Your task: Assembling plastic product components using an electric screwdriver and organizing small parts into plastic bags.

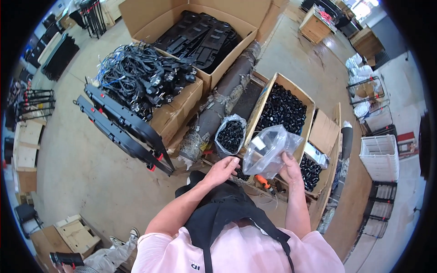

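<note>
My right hand grips a clear plastic bag by its right side, thumb over the film. The bag hangs crumpled in front of a long box of small black round parts. My left hand is closed, fingers curled inward, left of the bag; whatever it may hold is hidden. Just beyond it stands an open plastic sack full of small black pieces. More tiny black parts lie beside its fingertips. An orange-handled tool rests below the clear bag.
To the left, a heap of black cables with plugs covers a carton, with black curved frames leaning against it. Behind stands a large carton of black plastic panels. Another person's legs show at lower left.
</note>
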### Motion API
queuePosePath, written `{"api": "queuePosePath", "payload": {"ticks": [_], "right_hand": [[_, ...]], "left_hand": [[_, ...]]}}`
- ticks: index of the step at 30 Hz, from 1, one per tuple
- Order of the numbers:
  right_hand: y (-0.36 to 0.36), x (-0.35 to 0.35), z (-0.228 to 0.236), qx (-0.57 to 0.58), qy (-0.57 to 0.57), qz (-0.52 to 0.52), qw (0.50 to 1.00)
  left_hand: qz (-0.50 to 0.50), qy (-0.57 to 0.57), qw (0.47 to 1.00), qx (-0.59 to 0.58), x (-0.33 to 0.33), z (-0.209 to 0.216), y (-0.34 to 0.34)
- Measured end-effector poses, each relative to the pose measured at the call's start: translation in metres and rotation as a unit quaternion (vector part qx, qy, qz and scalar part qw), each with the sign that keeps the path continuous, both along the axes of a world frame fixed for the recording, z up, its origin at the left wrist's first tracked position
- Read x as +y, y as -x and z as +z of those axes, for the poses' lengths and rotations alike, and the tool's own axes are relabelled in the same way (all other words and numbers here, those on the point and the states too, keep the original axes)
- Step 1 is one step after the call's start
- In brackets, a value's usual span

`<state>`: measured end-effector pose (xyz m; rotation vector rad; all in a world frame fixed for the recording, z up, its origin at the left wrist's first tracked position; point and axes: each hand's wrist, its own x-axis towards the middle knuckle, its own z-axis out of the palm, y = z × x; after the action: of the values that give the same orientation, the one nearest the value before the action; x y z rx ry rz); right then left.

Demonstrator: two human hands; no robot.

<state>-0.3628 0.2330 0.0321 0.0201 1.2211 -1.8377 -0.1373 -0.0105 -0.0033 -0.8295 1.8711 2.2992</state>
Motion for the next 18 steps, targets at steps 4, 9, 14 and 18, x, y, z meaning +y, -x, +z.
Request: {"api": "queuePosePath", "payload": {"ticks": [4,9,14,18], "right_hand": [[-0.041,-0.013,-0.024,-0.084,0.043,0.039,0.995],[-0.036,-0.031,0.007,0.134,-0.207,0.249,0.937],[0.011,-0.047,-0.019,0.426,-0.21,0.136,0.869],[0.019,-0.114,-0.026,0.652,-0.112,0.118,0.741]], "left_hand": [[-0.072,-0.043,0.996,-0.005,0.007,0.034,-0.012],[0.004,0.121,0.992,-0.048,0.005,0.056,-0.065],[0.096,0.15,0.981,-0.078,-0.006,0.088,-0.135],[0.144,0.211,0.957,-0.136,0.007,0.109,-0.169]]}}
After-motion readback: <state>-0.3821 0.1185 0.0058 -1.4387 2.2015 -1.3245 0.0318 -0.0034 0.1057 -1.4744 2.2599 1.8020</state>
